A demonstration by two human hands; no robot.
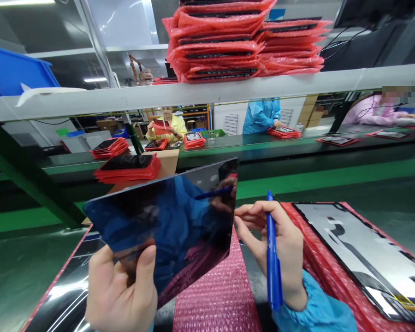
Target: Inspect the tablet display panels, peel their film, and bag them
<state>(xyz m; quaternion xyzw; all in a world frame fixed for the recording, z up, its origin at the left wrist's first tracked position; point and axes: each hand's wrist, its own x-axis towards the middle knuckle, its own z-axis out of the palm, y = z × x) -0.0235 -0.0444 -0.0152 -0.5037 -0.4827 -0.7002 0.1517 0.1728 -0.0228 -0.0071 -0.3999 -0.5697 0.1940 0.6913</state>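
Observation:
A glossy black tablet screen is held up and tilted in front of me, its face reflecting blue and pink. My left hand grips its lower left edge, thumb across the front. The blue pen sticks upright out of my right hand, tucked between the fingers. That hand's thumb and fingertips meet at the screen's right edge; whether they press on it I cannot tell. Below the screen lies pink bubble wrap. Beside my right hand, another screen panel rests silver back up on red bubble wrap.
A white shelf rail crosses overhead, carrying stacks of red-wrapped panels and a blue bin. More red-wrapped panels sit behind the screen. Several co-workers work across the green-edged benches. A green post stands at left.

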